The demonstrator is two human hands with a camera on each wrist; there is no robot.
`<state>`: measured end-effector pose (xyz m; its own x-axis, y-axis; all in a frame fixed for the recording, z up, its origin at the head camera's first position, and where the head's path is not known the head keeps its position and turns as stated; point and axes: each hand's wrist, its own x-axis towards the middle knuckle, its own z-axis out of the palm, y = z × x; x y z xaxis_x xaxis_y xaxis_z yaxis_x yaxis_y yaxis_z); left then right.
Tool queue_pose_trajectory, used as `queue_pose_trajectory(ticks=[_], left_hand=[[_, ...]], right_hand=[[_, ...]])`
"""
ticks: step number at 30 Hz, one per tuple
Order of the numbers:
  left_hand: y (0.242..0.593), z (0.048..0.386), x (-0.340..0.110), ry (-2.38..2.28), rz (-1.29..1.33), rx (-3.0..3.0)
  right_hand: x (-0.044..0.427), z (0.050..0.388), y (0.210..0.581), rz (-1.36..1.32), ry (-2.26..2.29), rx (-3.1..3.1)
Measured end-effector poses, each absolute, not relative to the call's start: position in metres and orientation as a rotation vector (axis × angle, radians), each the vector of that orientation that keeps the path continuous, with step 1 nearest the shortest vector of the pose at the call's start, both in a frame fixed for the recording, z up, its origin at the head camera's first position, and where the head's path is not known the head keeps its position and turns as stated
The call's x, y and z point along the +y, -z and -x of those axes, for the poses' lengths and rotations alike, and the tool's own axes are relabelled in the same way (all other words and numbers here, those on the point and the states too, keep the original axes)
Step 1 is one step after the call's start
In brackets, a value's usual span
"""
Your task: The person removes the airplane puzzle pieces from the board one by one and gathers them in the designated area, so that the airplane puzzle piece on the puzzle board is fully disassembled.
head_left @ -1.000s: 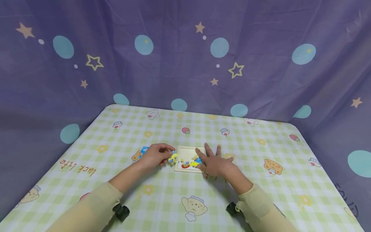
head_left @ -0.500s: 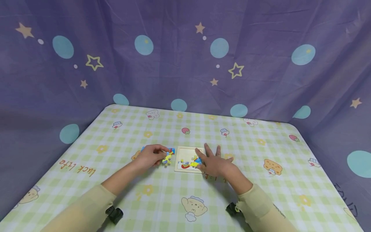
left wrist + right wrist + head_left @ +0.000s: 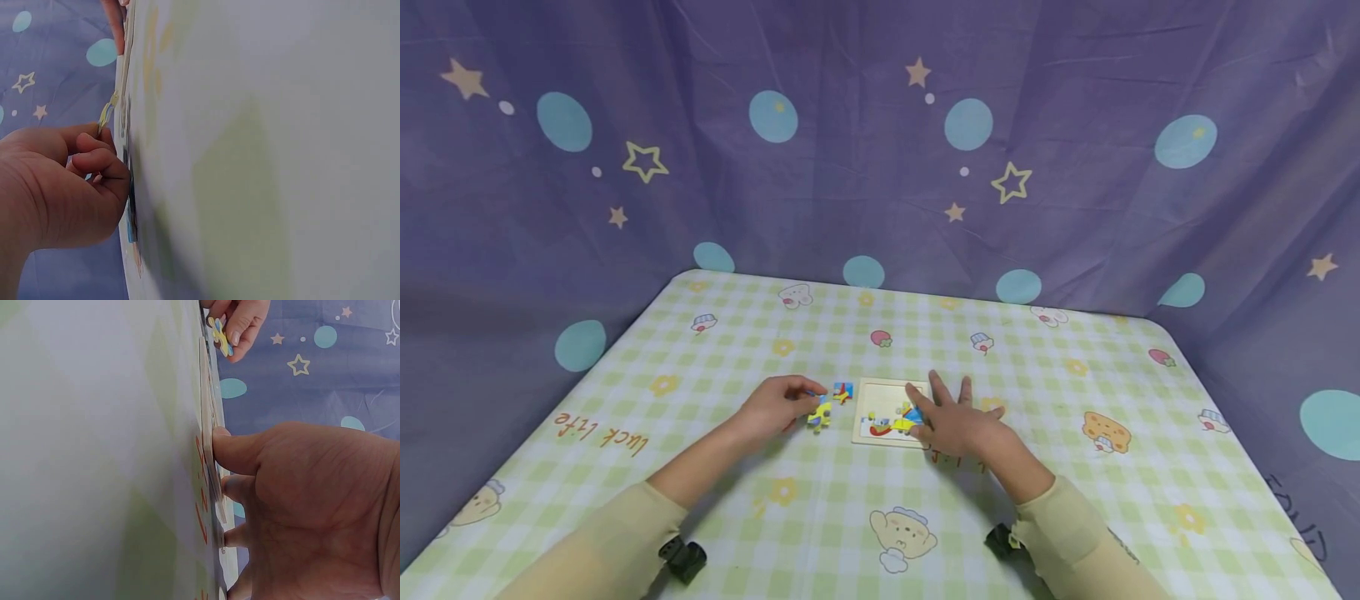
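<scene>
A yellow puzzle piece (image 3: 820, 413) is pinched between the thumb and forefinger of the left hand (image 3: 773, 405), whose other fingers are curled in loosely below; it is held near the left side of a wooden tray (image 3: 878, 395), raised off the table. Just beyond it, a small blue-and-red piece (image 3: 843, 392) is laid on the tablecloth (image 3: 1037, 367), apart from the tray. Under the left hand a flat blue edge (image 3: 132, 231) is seen from the wrist (how many pieces are covered there cannot be told). The tray is laid flat, with several joined pieces (image 3: 881, 427) set along its near side and up its right, while its upper left floor is left bare. Over its right side the right hand (image 3: 958, 425) is placed with fingers straight and widely spread, nothing being gripped; its thumb is rested on the tray's edge. Behind the table a purple curtain (image 3: 850, 200) is hung.
</scene>
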<state>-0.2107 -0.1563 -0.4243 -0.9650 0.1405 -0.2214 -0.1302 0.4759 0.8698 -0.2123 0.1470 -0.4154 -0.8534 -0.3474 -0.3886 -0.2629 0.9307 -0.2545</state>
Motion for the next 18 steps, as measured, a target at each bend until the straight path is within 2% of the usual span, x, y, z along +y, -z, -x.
queue_pose_trajectory(ticks=[18], left_hand=[[0.424, 0.207, -0.170, -1.464, -0.005, 2.520]], right_hand=[[0.147, 0.211, 0.414, 0.452, 0.261, 2.652]])
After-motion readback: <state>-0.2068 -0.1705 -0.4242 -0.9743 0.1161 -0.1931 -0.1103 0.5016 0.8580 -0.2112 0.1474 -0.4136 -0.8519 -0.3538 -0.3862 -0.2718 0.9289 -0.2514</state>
